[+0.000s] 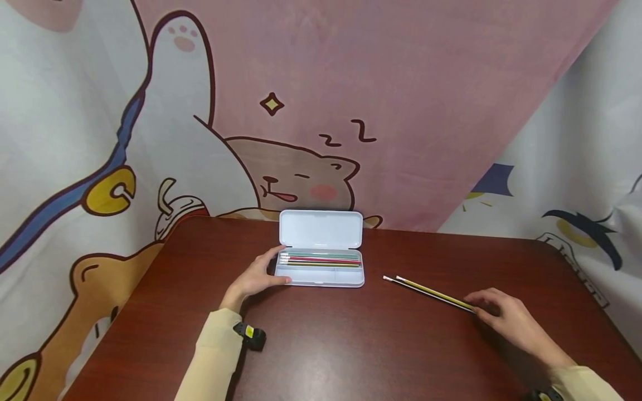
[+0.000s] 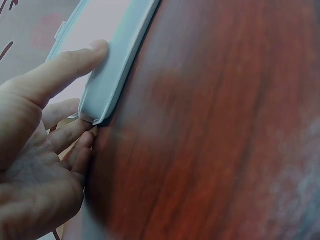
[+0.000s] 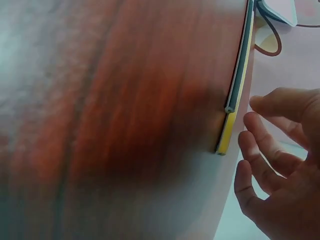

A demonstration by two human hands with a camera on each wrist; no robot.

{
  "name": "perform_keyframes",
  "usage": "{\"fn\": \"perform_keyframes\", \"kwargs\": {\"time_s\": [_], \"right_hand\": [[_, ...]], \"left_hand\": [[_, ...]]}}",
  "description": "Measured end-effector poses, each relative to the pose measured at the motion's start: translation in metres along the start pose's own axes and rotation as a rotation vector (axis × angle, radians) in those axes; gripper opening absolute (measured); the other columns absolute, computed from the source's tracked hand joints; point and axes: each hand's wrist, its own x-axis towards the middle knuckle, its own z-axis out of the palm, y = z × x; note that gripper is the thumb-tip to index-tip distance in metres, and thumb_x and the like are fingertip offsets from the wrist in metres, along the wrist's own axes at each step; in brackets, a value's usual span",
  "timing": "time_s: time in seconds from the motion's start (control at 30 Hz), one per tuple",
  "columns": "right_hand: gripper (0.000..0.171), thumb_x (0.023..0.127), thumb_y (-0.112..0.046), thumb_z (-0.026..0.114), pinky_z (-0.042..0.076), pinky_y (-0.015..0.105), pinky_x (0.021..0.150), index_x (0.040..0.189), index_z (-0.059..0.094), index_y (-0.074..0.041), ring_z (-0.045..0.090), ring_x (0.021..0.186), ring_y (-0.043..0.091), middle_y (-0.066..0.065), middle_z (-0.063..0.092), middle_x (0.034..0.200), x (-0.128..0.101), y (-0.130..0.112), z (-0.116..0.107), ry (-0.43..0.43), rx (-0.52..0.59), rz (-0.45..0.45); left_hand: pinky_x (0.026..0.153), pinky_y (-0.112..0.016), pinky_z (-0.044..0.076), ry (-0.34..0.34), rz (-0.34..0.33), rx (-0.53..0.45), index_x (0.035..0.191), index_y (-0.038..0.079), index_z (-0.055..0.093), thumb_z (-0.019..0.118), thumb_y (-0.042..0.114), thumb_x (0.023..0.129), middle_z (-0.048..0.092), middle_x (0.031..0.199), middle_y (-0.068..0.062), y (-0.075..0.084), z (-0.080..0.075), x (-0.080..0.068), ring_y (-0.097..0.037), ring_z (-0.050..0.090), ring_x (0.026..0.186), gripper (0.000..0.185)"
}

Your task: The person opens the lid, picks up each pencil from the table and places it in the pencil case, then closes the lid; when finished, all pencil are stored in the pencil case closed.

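We see two pencils [image 1: 431, 292] lying side by side on the surface [image 1: 351, 345], long axis running from our right hand [image 1: 511, 320], loosely spread at their near ends, toward the open case [image 1: 321, 262], steadied by our flat left hand [image 1: 256, 278].

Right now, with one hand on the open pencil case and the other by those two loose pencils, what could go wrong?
1. The right hand is at the pencils but has no grip on them; round pencils on the smooth table may roll away from a nudge.
2. The left hand only touches the end of the pencil case; a bump at the other end could slide or turn it.
3. Its lid stands upright and might drop shut if jolted.
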Motion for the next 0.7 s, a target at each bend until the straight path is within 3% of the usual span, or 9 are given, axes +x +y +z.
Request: {"fn": "perform_keyframes", "kwargs": {"time_s": [0.37,0.7], "right_hand": [[0.032,0.072,0.010,0.076,0.046,0.026,0.057,0.094,0.070,-0.012,0.054,0.073,0.004,-0.001,0.062,0.092,-0.011,0.008,0.006,-0.033,0.021,0.082],[0.031,0.074,0.014,0.072,0.042,0.025,0.053,0.092,0.068,-0.010,0.048,0.065,0.002,0.000,0.061,0.087,-0.005,0.011,0.012,-0.026,0.068,0.109]], "left_hand": [[0.106,-0.063,0.022,0.002,-0.010,0.003,0.149,0.010,0.035,0.082,0.022,0.078,0.042,0.141,-0.020,-0.001,0.000,0.000,-0.037,0.032,0.128,0.086],[0.107,-0.062,0.020,0.003,-0.009,-0.003,0.149,0.011,0.035,0.082,0.023,0.077,0.041,0.142,-0.019,-0.005,0.001,0.003,-0.036,0.030,0.130,0.087]]}}
